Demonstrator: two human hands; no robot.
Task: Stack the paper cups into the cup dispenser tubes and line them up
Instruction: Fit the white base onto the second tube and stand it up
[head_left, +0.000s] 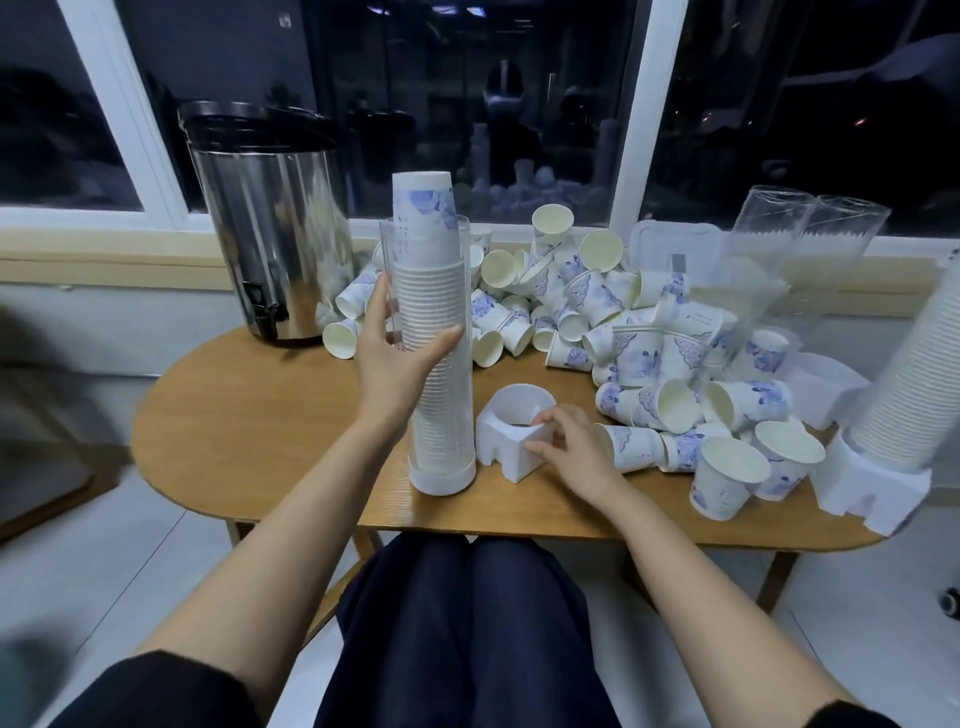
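Two hands work on one dispenser. The left hand (400, 358) wraps thumb and fingers round the filled tube (441, 395), which stands upright on the table (249, 431) with a white cap (441, 478) at its foot. In my judgement the grip is there to steady a tall, top-heavy column, as the top cups stand out above the tube's rim. Just right of that tube, the right hand (569, 449) curls its fingers over the near corner of a white base (511, 441), probably to turn it or draw it closer so the tube can be seated. How deep the fingers reach into its ring cannot be told. The loose cups (623, 332) lie heaped beyond and to the right of the right hand, many on their sides. Farther right, a second filled tube (904, 384) leans in its own base (872, 483), and the frame edge cuts off its top. The empty tubes (779, 260) behind the heap are clear, so they are hard to trace against the dark window. A steel urn (265, 223) stands beyond the left hand.
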